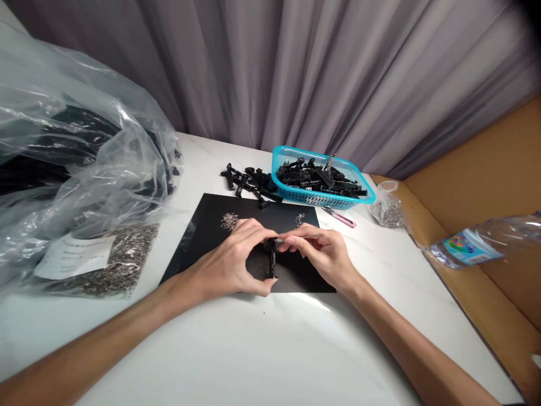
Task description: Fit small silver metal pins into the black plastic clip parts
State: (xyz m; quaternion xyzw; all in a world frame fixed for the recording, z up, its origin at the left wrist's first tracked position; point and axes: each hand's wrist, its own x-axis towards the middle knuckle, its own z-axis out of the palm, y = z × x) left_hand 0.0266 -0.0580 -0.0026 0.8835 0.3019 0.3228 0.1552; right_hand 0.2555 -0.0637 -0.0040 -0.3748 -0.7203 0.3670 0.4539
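My left hand [230, 256] is closed on a narrow black plastic part [273, 259], pinching it upright by its two ends between thumb and forefinger. At the top end of that part is my right hand [323, 251], its fingers pinched around a thin metal tool [311, 235] that lies nearly level. Fingers hide the tool's tip, so its exact kind cannot be made out. Both hands are above a black mat [203, 237]. Small silvery metal pieces form a pile [229, 220] beyond my left hand, and a smaller scatter [300, 219] lies beyond my right.
A blue basket [325, 198] full of black parts stands behind the mat, with loose black parts [249, 183] beside it. Pink-handled snips [340, 217] lie in front. Plastic bags [127, 152] crowd the left; a small bag [386, 208] and bottle [469, 247] are right.
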